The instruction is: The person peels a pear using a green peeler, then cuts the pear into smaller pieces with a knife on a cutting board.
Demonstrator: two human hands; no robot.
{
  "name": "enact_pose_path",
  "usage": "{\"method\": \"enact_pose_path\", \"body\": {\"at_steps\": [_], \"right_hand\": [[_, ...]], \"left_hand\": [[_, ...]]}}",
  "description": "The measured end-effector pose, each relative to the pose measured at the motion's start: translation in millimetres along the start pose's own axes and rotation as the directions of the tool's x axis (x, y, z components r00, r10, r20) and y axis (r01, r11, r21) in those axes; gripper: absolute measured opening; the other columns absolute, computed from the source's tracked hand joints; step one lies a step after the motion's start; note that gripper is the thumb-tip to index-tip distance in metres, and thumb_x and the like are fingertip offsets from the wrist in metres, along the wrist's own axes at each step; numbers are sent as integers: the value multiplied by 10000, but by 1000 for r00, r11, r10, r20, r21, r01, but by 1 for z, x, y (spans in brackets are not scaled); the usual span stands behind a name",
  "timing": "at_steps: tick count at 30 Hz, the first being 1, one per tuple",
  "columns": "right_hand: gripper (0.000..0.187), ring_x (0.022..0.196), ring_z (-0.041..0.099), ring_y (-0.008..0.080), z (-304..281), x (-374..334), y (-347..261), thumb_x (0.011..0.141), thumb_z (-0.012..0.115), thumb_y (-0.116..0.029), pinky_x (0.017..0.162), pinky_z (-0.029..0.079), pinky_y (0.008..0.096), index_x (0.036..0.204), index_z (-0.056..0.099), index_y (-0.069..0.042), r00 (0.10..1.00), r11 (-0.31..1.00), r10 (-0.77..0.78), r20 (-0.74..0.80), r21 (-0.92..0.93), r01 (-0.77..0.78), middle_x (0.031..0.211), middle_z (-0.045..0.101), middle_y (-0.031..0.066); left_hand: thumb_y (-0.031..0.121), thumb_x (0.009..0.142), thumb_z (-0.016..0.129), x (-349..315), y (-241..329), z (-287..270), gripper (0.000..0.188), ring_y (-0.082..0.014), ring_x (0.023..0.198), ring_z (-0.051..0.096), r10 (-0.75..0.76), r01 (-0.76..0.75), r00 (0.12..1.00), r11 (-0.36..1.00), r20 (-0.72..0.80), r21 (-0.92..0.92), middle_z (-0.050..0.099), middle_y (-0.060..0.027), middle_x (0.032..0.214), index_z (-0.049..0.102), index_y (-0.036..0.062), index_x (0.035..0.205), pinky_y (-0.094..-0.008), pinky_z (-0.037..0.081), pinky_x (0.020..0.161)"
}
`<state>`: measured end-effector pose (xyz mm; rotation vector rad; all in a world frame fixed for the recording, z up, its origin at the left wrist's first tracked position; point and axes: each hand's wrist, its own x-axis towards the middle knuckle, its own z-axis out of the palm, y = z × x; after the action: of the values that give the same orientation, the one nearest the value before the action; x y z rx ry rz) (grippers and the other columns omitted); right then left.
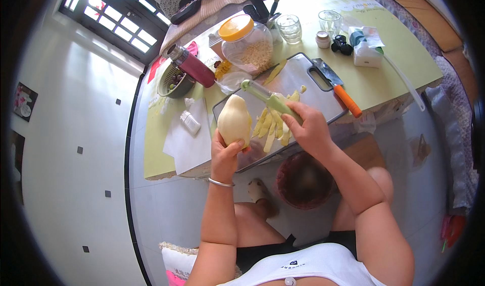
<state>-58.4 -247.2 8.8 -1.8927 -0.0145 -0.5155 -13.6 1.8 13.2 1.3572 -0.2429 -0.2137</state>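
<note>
My left hand [226, 153] is wrapped round the lower end of a large, pale, mostly peeled fruit [234, 119] and holds it upright at the near left of the cutting board. Some yellow-green skin shows low on the fruit's right side; its exact kind is unclear. In my right hand [308, 127] is a green-handled peeler [277, 103], its head pointing up and left, just beyond the fruit's top and apart from it. Long strips of yellow-green peel [271, 125] lie heaped on the cutting board [303, 74] below the peeler.
An orange-handled knife [346, 100] lies at the board's right edge. Behind stand a jar with an orange lid [236, 28], a pink flask [194, 66] and glasses [289, 29]. A basket [174, 81] sits at the left. Below the table's edge is a dark red bin [304, 180].
</note>
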Motion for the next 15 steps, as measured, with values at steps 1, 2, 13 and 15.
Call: {"method": "enact_pose_path", "body": {"at_steps": [1,2,13,15], "right_hand": [[223,866,692,405,-1,-2,-7,948,669,-245,750,538,491,1073,693,-62,995,996,63,76,65,-68,969,726,168],[221,856,691,409,1,-4,-9,950,663,-255,746,537,498,1047,692,-59,994,998,61,89,-16,-60,948,724,174],[261,809,679,426,-5,-5,-10,942,659,-321,718,531,526,918,678,-62,979,954,112,169,-295,-59,838,698,192],[262,809,679,427,-5,-5,-10,942,660,-319,718,531,528,911,676,-60,973,945,116,197,-325,-47,845,699,193]], "left_hand": [[127,794,742,0,-1,4,518,-269,844,678,35,-29,997,995,-64,92,660,-163,1064,534,1,1252,-364,559,645],[114,792,750,0,-3,9,515,-264,839,677,75,-50,989,981,-128,187,662,-152,1054,533,4,1246,-370,564,657],[79,731,753,4,-8,8,459,-419,871,636,530,-172,841,72,108,983,632,-180,976,509,35,1117,-487,525,748],[76,730,751,7,-7,9,463,-409,866,632,522,-137,845,-3,119,991,622,-164,962,508,40,1122,-491,519,738]]}}
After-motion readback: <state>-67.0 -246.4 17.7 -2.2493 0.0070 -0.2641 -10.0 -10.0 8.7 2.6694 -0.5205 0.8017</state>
